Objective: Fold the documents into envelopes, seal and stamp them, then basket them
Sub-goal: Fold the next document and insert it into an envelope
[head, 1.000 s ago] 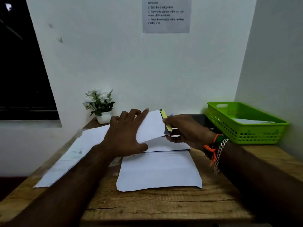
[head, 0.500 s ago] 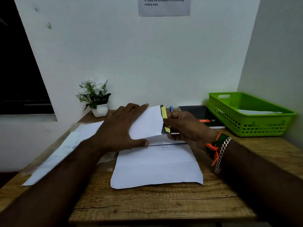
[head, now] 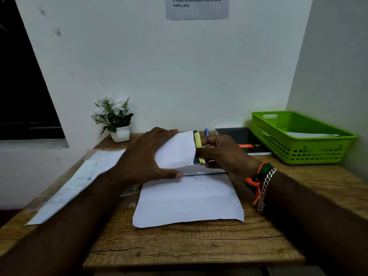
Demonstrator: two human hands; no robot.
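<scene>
A white envelope [head: 177,151] is held just above the desk, its flap end with a yellow adhesive strip [head: 198,145] pointing right. My left hand [head: 143,158] lies over the envelope's left part, thumb under its lower edge. My right hand [head: 223,153] pinches the flap end by the yellow strip. Below them a white document [head: 189,202] lies flat on the wooden desk [head: 179,244]. A green basket [head: 298,136] at the back right holds a white envelope [head: 312,134].
A small potted plant [head: 115,118] stands at the back left. More papers [head: 77,180] lie along the desk's left edge. A dark notebook [head: 243,140] and a blue pen [head: 206,132] lie beside the basket. An instruction sheet [head: 197,7] hangs on the wall.
The view has tilted down and nearer. Both hands keep their hold on the envelope, and my right fingers have shifted slightly along the yellow strip.
</scene>
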